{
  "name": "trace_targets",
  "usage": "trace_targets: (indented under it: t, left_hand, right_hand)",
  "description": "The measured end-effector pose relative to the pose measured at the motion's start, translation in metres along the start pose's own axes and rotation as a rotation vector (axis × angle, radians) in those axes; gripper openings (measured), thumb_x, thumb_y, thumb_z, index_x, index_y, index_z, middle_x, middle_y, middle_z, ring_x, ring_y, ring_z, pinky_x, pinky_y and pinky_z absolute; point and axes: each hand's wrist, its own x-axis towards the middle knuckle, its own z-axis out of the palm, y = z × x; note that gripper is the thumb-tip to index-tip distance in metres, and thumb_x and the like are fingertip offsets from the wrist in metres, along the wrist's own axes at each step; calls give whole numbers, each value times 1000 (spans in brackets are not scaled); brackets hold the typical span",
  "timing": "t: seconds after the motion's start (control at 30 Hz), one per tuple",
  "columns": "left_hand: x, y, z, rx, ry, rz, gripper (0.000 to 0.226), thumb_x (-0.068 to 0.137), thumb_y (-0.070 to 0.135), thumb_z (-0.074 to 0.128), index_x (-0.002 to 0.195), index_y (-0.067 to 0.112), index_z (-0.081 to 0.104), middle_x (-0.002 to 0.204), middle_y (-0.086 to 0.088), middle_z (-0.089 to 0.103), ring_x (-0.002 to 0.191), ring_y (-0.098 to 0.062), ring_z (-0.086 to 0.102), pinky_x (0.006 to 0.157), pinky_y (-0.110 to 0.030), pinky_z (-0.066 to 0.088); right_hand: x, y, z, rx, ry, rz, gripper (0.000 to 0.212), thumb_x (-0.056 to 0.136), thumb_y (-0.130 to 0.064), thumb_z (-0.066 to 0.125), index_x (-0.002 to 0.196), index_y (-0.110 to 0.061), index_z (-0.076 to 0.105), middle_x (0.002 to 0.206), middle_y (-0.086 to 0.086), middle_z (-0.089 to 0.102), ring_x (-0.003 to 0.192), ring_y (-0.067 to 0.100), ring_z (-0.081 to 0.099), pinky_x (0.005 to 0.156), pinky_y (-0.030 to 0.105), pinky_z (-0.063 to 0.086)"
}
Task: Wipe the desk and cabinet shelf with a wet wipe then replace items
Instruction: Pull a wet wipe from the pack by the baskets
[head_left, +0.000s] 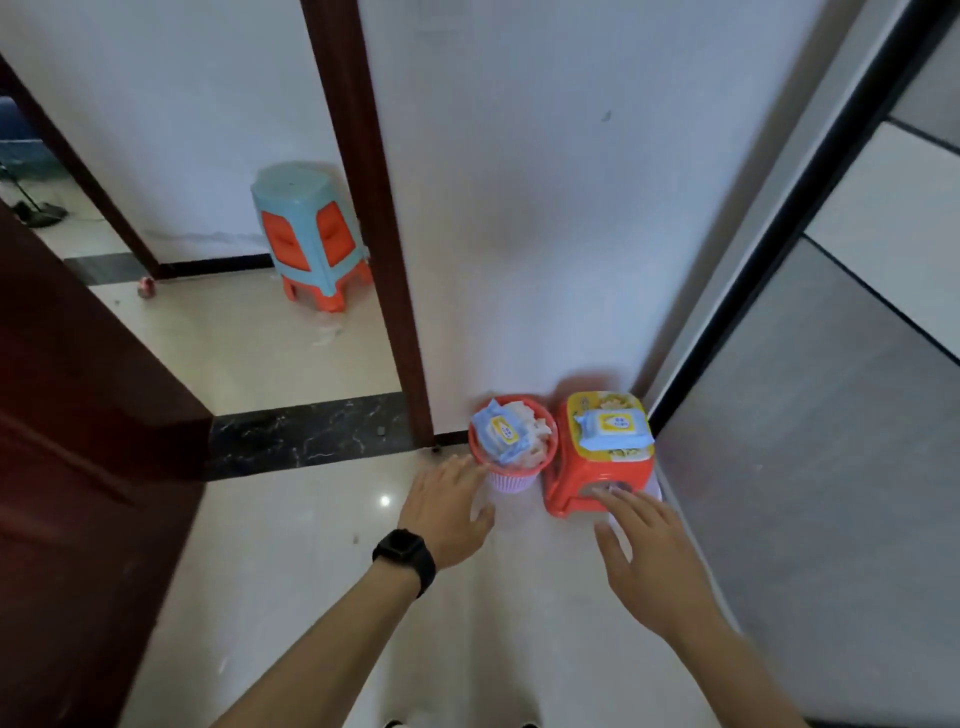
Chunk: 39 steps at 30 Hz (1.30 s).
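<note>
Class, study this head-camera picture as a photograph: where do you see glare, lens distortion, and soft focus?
Head view: a small bright glare spot sits on the glossy floor tile; the wide lens bends the door frame and splays the cabinet edge outward; the whole picture is slightly soft, so the print on the wet wipe pack cannot be read.

A home, by the look of it: glossy tiled floor (291, 364), dark wooden door frame (363, 218) opening onto another room, stacked plastic stools (311, 234) by a white wall (545, 182), and what may be a sliding wardrobe door (831, 415).
</note>
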Motion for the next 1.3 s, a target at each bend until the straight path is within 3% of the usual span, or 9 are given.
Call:
trace_targets:
  t: [0.13, 0.3, 0.47, 0.6, 0.7, 0.87, 0.97, 1.07, 1.3]
  left_hand:
    - [58, 32, 19, 38, -85, 77, 58, 95, 45, 45, 149, 31, 31, 158, 5, 31, 146, -16, 26, 118, -42, 21]
    - [142, 70, 46, 40, -188, 133, 59, 90, 42, 50, 146, 27, 38, 154, 1, 38, 142, -21, 32, 116, -42, 24]
    - [254, 88, 100, 87, -307, 147, 46, 82, 43, 34, 122, 31, 51, 128, 5, 54, 122, -24, 51, 95, -41, 40]
    - [337, 97, 131, 70, -461, 154, 55, 91, 43, 42, 143, 26, 40, 152, -2, 38, 145, -28, 25, 117, -44, 21]
    - [388, 101, 142, 64, -527, 146, 63, 95, 42, 46, 152, 24, 29, 161, -4, 23, 150, -26, 14, 120, -45, 11]
    - [470, 102, 184, 122, -617, 155, 66, 96, 46, 46, 154, 22, 24, 163, -5, 16, 151, -27, 10, 120, -48, 6]
    - [511, 101, 226, 125, -633, 145, 72, 95, 48, 46, 155, 23, 16, 165, -6, 10, 151, -28, 8, 120, -51, 13]
    - [548, 99, 272, 126, -619, 154, 75, 95, 49, 46, 156, 24, 10, 166, -5, 3, 152, -27, 4, 121, -51, 13]
    - [609, 97, 381, 174, -571, 256, 81, 98, 49, 48, 158, 22, 1, 166, -5, -8, 152, -30, -1, 122, -50, 10]
  right_hand:
    - [21, 48, -5, -36, 7, 110, 39, 92, -32, 58, 128, -21, 65, 129, -1, 66, 125, 29, 54, 103, 42, 45]
    - [67, 105, 5, -120, -121, 172, 43, 93, -36, 53, 133, -21, 62, 133, 1, 64, 128, 28, 52, 106, 41, 44]
    - [136, 165, 29, -196, -275, 270, 43, 88, -35, 50, 125, -21, 67, 124, 4, 69, 119, 31, 62, 95, 42, 52]
    - [198, 214, 56, -184, -456, 387, 43, 86, -36, 44, 115, -22, 72, 115, 3, 73, 109, 26, 68, 87, 39, 57]
    - [238, 255, 82, -212, -518, 415, 55, 85, -40, 33, 119, -19, 71, 120, 8, 71, 109, 29, 68, 87, 42, 57]
    - [294, 315, 132, -136, -638, 552, 69, 90, -42, 19, 152, -16, 34, 157, 8, 37, 145, 26, 33, 117, 37, 26]
    - [320, 344, 163, -61, -657, 632, 57, 100, -33, 35, 154, -14, 27, 162, 7, 27, 147, 24, 28, 117, 34, 23]
    - [338, 374, 209, -44, -684, 647, 60, 101, -27, 40, 156, -13, 20, 165, 7, 14, 149, 23, 21, 117, 33, 23]
    - [361, 434, 312, -91, -620, 604, 79, 97, -29, 47, 157, -11, -1, 166, 7, -7, 154, 24, 3, 119, 49, 25]
